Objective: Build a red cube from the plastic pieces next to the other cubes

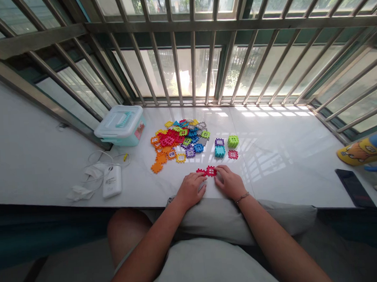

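Observation:
Two red interlocking building tiles lie edge to edge on the white ledge, close in front of me. My left hand (190,190) has its fingertips on the left red tile (201,171), which they partly cover. The right tile, a red window tile (211,170), is pinched at its right edge by the fingers of my right hand (229,182). Whether the two tiles are locked together I cannot tell. Just beyond them are a turquoise block (220,151), a purple window tile (219,142), a green cube (233,141) and a pinkish-red window tile (233,155).
A heap of mixed coloured tiles (172,138) spreads across the ledge (272,153) ahead-left. Behind it stands a lidded teal box (120,126). A white power bank (112,182) with cables lies left; a phone (354,187) and a yellow-blue bottle (364,149) are right. Metal bars (194,68) border the back.

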The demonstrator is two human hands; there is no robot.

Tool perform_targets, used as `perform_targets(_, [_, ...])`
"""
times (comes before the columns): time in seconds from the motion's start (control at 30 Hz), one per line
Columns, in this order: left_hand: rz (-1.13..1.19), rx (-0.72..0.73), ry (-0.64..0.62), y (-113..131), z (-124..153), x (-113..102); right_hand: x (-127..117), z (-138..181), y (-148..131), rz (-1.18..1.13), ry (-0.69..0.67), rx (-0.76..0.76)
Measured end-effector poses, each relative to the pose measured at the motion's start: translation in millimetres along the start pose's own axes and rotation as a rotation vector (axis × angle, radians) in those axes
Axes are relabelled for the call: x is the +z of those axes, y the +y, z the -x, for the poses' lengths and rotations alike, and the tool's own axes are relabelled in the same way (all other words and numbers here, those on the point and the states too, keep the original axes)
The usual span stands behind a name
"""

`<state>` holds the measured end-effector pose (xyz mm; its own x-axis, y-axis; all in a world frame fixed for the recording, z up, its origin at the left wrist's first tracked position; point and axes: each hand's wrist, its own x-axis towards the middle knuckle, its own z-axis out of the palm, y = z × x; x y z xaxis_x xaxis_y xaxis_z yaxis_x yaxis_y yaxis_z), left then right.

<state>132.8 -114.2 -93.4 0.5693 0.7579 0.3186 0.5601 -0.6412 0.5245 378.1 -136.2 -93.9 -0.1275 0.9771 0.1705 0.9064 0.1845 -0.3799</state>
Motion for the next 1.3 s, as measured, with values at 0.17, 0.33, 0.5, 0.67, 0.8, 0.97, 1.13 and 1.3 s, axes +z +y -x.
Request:
perform_targets(0.17, [0.03, 0.045, -0.036, 0, 2, -2, 1, -1, 1, -0.068, 0.048, -0.03])
perform_targets(0.33, [0.027, 0.046, -0.076, 2, 1, -5, 3, -2, 6, -0.101, 0.063, -0.049])
perform_targets(0.5, [0.048, 0.013, 0.009, -1, -1, 0, 3, -3, 5, -0.106, 0.073, -0.011])
perform_targets(0.67, [0.002, -0.073, 0.128, -7, 1, 10, 3, -3, 3, -0.137, 0.135, 0.025])
perform_targets(0.8, [-0.084, -0.16, 0.191, -9, 1, 12, 3, -2, 10, -0.191, 0.246, 0.103])
perform_targets(0.97, [-0.096, -0.161, 0.143, -8, 0, 11, -6, -6, 39, -0.214, 0.394, 0.375])
perform_targets(1.13, [-0.103, -0.18, 0.134, -7, 0, 11, -16, -23, 74, -0.207, 0.485, 0.436])
perform_targets(1.3, [-0.1, -0.192, 0.129, -6, 0, 10, -17, -39, 84, -0.192, 0.427, 0.397])
